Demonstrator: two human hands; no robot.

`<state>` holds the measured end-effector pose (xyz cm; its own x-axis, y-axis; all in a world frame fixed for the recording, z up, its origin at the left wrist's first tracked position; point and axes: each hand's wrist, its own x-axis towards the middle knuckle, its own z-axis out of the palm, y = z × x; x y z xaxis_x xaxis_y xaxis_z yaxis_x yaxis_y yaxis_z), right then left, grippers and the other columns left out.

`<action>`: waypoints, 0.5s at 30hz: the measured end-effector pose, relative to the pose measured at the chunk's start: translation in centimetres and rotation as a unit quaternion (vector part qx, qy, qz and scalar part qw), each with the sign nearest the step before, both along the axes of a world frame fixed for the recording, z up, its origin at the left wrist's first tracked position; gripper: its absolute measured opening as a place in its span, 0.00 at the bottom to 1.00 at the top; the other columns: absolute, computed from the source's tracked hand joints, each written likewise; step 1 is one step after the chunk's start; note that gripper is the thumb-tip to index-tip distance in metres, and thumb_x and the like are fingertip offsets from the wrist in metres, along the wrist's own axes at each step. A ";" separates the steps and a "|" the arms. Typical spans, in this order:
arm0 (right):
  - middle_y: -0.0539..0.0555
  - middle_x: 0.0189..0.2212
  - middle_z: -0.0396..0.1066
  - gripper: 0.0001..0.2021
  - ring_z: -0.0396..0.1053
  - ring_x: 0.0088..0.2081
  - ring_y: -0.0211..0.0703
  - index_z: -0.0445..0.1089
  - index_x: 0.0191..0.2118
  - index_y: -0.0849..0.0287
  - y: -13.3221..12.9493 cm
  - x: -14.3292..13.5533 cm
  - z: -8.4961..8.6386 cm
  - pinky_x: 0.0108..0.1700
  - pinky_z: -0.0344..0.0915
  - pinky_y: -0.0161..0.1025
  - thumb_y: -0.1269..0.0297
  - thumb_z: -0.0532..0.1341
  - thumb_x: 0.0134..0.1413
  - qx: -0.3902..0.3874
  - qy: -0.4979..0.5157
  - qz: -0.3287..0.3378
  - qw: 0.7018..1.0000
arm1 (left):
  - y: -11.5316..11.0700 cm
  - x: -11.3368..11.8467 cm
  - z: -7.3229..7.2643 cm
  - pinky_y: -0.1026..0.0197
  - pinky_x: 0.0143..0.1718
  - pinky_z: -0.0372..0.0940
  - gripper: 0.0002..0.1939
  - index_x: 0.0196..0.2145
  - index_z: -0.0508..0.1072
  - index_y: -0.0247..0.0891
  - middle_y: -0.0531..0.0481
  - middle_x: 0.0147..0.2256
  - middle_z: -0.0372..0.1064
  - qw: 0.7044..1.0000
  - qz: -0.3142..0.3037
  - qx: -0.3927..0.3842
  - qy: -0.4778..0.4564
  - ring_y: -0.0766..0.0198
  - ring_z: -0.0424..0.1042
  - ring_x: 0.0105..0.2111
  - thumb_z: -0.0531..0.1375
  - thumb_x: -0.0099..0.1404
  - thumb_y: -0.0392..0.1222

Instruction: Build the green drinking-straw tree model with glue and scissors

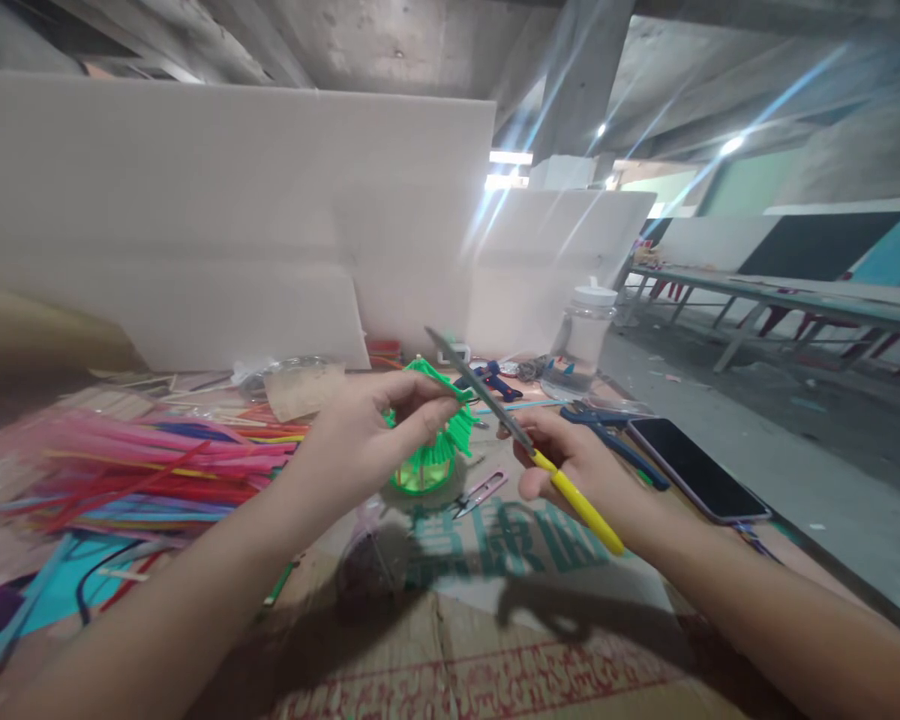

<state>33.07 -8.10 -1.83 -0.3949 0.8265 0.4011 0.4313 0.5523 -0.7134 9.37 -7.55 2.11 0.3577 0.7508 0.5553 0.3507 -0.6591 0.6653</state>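
Observation:
Near the middle of the table my left hand [401, 420] pinches the top edge of a bright green fringed craft piece [459, 434]. Beneath the fringe shows a round green base [424, 476], partly hidden by my fingers. My right hand [570, 465] is closed around a pair of yellow-handled scissors [581, 508], seen nearly edge-on. Their dark blades slant up and left, passing close to the right of the green piece; whether they touch it I cannot tell. Small pink thread snips [483, 492] lie on the table between my hands.
Coloured pipe cleaners [165, 465] are heaped on the left. To the right lie a phone [694, 468] and dark blue pliers [622, 445]. Behind stand a clear bottle [579, 335], a blue glue gun [495, 380] and white boards [217, 200]. Printed cardboard [450, 640] covers the table.

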 end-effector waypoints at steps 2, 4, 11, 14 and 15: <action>0.47 0.25 0.59 0.32 0.55 0.26 0.38 0.67 0.41 0.55 0.3 0.3 -0.2 0.28 0.55 0.35 0.29 0.60 0.43 -0.011 0.031 0.004 0.999 | 0.1 -0.1 0.0 0.65 0.31 0.63 0.11 0.34 0.76 0.41 0.55 0.30 0.73 1.000 0.014 0.001 -0.001 0.67 0.71 0.31 0.60 0.67 0.50; 0.47 0.27 0.60 0.30 0.57 0.27 0.38 0.67 0.44 0.55 1.0 0.8 -0.1 0.29 0.56 0.36 0.33 0.62 0.45 -0.006 0.033 -0.013 0.999 | 0.4 -0.4 0.1 0.65 0.32 0.64 0.11 0.35 0.76 0.41 0.55 0.31 0.74 0.999 0.032 -0.001 -0.005 0.66 0.71 0.31 0.60 0.67 0.50; 0.52 0.35 0.72 0.19 0.67 0.34 0.44 0.68 0.48 0.56 5.6 5.0 -0.2 0.36 0.60 0.37 0.52 0.63 0.52 -0.015 -0.251 -0.127 0.959 | 2.1 -2.2 0.2 0.62 0.34 0.65 0.13 0.43 0.76 0.43 0.51 0.34 0.74 0.998 0.063 0.018 -0.022 0.63 0.72 0.34 0.60 0.66 0.50; 0.56 0.40 0.75 0.16 0.70 0.37 0.47 0.69 0.48 0.56 7.0 6.2 -2.1 0.38 0.62 0.37 0.59 0.61 0.53 -0.059 -0.336 -0.118 0.933 | 2.3 -2.5 0.5 0.60 0.37 0.65 0.08 0.39 0.78 0.43 0.50 0.38 0.73 0.996 0.061 0.062 -0.015 0.62 0.72 0.37 0.61 0.66 0.46; 0.57 0.41 0.75 0.16 0.71 0.38 0.47 0.69 0.48 0.57 7.4 6.3 -2.8 0.38 0.62 0.37 0.61 0.61 0.53 -0.067 -0.348 -0.116 0.928 | 2.3 -2.6 0.6 0.60 0.38 0.64 0.08 0.38 0.79 0.44 0.50 0.39 0.72 0.995 0.060 0.074 -0.005 0.62 0.71 0.38 0.60 0.66 0.45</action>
